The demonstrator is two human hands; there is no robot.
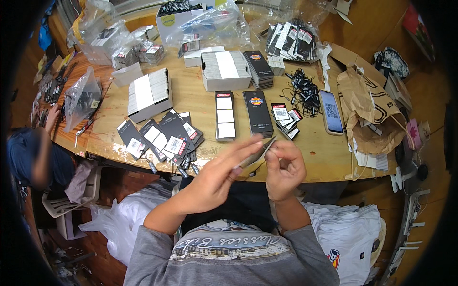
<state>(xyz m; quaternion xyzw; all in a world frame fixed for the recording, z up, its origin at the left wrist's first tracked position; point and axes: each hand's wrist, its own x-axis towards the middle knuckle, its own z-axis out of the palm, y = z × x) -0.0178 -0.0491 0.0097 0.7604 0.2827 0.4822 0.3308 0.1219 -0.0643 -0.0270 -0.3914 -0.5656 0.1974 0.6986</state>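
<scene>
Above the table's front edge, my left hand point(217, 176) grips a hang tag point(252, 156) seen nearly edge-on. My right hand point(286, 169) pinches at the tag's upper corner, and a short dark string hangs below it. What exactly sits between the right fingertips is too small to make out. Just beyond my hands lie a pile of black hang tags point(259, 113), a pile of tags with white label panels point(224, 117) and several small labelled tags point(285, 117). To the left, strung tags point(164, 133) are fanned out near the edge.
Two white boxes of packed cards point(150, 97) point(224, 81) stand mid-table. A heap of black strings point(304, 93), a phone point(330, 112) and a brown paper bag point(377, 128) lie at the right. Plastic bags line the back. Another person point(36, 157) sits at the far left.
</scene>
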